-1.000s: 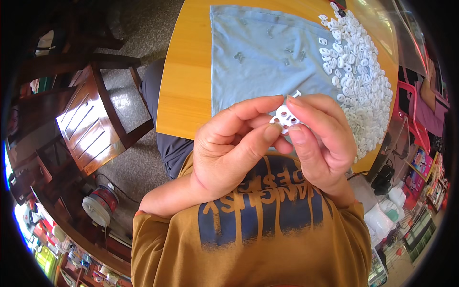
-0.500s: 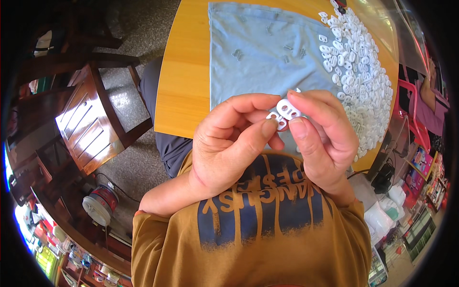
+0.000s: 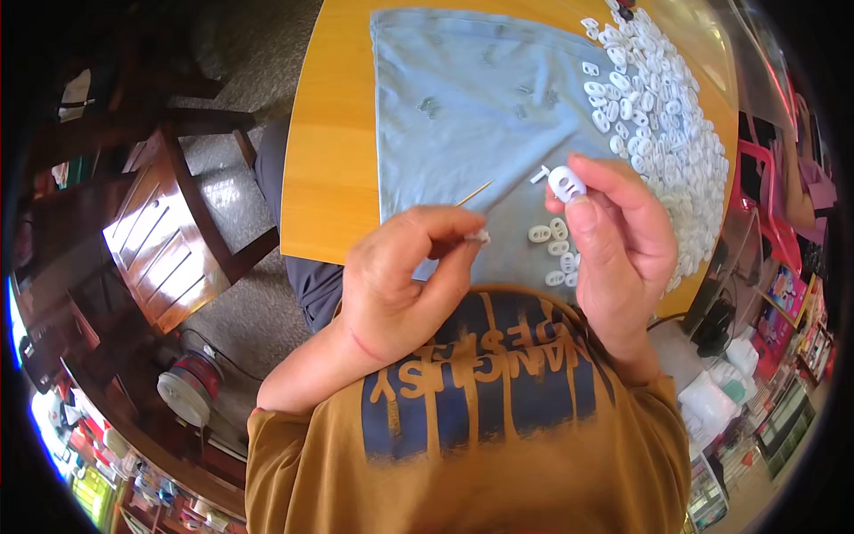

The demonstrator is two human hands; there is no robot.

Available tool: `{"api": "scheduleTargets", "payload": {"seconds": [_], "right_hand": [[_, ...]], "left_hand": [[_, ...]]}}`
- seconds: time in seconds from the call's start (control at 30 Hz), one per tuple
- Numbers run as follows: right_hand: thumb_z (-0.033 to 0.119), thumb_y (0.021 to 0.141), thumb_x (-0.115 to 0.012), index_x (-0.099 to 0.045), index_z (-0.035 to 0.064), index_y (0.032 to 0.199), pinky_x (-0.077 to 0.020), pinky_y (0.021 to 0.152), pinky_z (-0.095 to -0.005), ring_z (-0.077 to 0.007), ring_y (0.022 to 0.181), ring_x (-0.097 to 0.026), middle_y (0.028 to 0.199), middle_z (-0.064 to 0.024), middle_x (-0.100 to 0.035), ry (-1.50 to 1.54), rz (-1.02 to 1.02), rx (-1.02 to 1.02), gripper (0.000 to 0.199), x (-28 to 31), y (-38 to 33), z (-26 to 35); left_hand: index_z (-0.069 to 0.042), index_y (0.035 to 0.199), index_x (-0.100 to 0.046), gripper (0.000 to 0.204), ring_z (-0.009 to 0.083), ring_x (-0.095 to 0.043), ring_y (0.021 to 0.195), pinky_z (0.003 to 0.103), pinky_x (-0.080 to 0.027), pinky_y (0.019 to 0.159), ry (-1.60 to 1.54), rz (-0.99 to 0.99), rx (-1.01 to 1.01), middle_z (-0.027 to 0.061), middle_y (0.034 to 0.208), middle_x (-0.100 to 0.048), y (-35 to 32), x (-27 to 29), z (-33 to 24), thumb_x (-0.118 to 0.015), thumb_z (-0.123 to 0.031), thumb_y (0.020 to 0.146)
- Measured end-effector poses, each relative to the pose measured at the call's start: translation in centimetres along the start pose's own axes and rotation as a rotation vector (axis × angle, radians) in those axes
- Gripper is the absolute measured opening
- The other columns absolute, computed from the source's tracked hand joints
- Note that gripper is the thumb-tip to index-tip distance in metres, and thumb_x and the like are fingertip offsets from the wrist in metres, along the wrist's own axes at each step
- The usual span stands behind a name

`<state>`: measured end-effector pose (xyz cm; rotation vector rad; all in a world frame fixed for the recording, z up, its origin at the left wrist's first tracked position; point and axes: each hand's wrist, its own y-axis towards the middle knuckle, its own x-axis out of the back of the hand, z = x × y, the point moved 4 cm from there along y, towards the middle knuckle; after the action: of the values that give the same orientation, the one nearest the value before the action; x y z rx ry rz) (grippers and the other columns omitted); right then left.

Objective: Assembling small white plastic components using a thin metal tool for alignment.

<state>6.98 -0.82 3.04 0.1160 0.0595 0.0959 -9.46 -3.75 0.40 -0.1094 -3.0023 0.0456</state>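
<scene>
My right hand [image 3: 623, 240] pinches a white oval two-hole plastic piece [image 3: 567, 183] between thumb and forefinger; a small T-shaped white bit [image 3: 539, 174] sticks out beside it. To its left, my left hand [image 3: 391, 276] is closed, thumb against forefinger, on a small white plastic bit [image 3: 480, 237]. A thin, pointed, toothpick-like stick [image 3: 476, 192] juts up from behind those fingers. Several loose white two-hole pieces [image 3: 540, 234] lie on the blue-grey cloth [image 3: 463, 133], between the hands and partly behind the right one.
A large heap of the same white pieces [image 3: 663, 116] spreads along the right side of the yellow wooden table [image 3: 325, 160]. A wooden chair [image 3: 169, 231] stands at the left, with a round white-and-red appliance [image 3: 187, 392] on the floor. Another person's arm [image 3: 801, 187] shows at far right.
My hands have come apart: the left moved down and left with a small white bit, the right shifted slightly right with the oval piece. The stick and loose pieces between them now show.
</scene>
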Motion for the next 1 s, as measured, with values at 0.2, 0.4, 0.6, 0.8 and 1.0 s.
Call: {"api": "scheduleTargets", "payload": {"seconds": [0.2, 0.4, 0.6, 0.8, 1.0], "right_hand": [[0.002, 0.086, -0.055, -0.055, -0.005, 0.109, -0.0451, 0.074, -0.0205, -0.0084, 0.082, -0.056, 0.096, -0.0072, -0.06, 0.18, -0.062, -0.215, 0.024, 1.1, -0.2, -0.5], [0.007, 0.085, -0.058, -0.056, -0.0039, 0.108, -0.0459, 0.074, -0.0218, -0.0091, 0.082, -0.056, 0.093, -0.0079, -0.063, 0.286, -0.061, -0.304, 0.025, 1.4, 0.0, -0.6], [0.009, 0.085, -0.059, -0.057, -0.0032, 0.107, -0.0453, 0.073, -0.0229, -0.0105, 0.082, -0.057, 0.092, -0.0078, -0.063, 0.408, -0.03, -0.429, 0.025, 1.2, 0.2, -0.7], [0.011, 0.085, -0.055, -0.052, -0.0068, 0.111, -0.0429, 0.07, -0.0274, -0.0143, 0.073, -0.054, 0.084, -0.0109, -0.06, 0.452, -0.033, -0.473, 0.032, 0.3, 0.6, -0.3], [0.011, 0.085, -0.053, -0.051, -0.0073, 0.114, -0.0425, 0.07, -0.028, -0.0143, 0.073, -0.053, 0.083, -0.0107, -0.06, 0.457, -0.029, -0.489, 0.034, -0.2, 0.5, 0.2]], "left_hand": [[-0.002, 0.088, -0.061, 0.019, 0.021, -0.059, 0.065, 0.028, -0.046, 0.056, 0.321, 0.227, -0.242, 0.0096, 0.075, -0.061, 0.0, -1.3, 0.0, -0.062, 0.006, 0.071], [-0.003, 0.092, -0.062, 0.024, 0.0248, -0.059, 0.069, 0.031, -0.046, 0.057, 0.515, 0.315, -0.327, 0.0103, 0.081, -0.061, 0.6, -2.7, 0.3, -0.064, 0.005, 0.069], [-0.005, 0.096, -0.062, 0.027, 0.0258, -0.058, 0.072, 0.032, -0.047, 0.061, 0.685, 0.139, -0.355, 0.0093, 0.083, -0.059, 1.0, -1.1, 0.1, -0.065, 0.002, 0.07], [-0.007, 0.089, -0.061, 0.018, 0.0255, -0.054, 0.069, 0.034, -0.045, 0.063, 0.854, 0.141, -0.312, 0.0062, 0.081, -0.056, 1.2, -1.1, 0.9, -0.064, -0.005, 0.072], [-0.008, 0.084, -0.059, 0.013, 0.0246, -0.052, 0.062, 0.035, -0.042, 0.057, 0.941, 0.166, -0.346, 0.0052, 0.074, -0.052, 1.6, -1.2, 0.7, -0.061, -0.004, 0.072]]}}
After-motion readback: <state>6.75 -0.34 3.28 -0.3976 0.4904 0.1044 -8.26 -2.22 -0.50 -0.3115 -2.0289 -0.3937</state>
